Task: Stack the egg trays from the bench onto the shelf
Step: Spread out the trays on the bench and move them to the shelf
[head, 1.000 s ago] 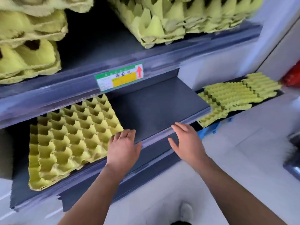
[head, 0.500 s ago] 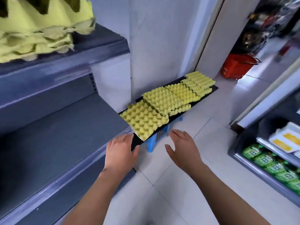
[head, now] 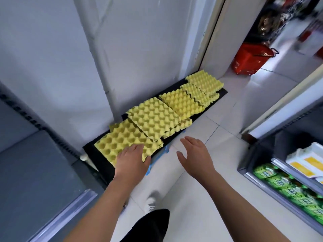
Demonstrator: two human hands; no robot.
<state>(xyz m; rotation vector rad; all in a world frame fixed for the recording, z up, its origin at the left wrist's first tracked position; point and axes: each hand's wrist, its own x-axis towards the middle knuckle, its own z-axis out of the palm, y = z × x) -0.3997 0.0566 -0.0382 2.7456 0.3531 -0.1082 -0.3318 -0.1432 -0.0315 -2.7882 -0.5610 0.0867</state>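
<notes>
Several yellow egg trays lie overlapping in a row on a low black bench (head: 222, 92) along the white wall. The nearest egg tray (head: 118, 142) sits at the bench's near end. My left hand (head: 132, 159) reaches over that tray's front corner, fingers straight, and covers its edge; I cannot tell whether it touches. My right hand (head: 195, 156) hovers open above the floor, just right of the bench, holding nothing. The grey shelf (head: 35, 172) is at the left, its board bare in view.
A red shopping basket (head: 250, 60) stands on the floor past the bench's far end. A chiller (head: 288, 180) with green packs and white cartons lines the right side. White tiled floor runs between. My own leg and shoe show at the bottom.
My view swung right from the shelf to the bench. Both hands moved forward toward the trays; the left one now reaches over the nearest tray's corner.
</notes>
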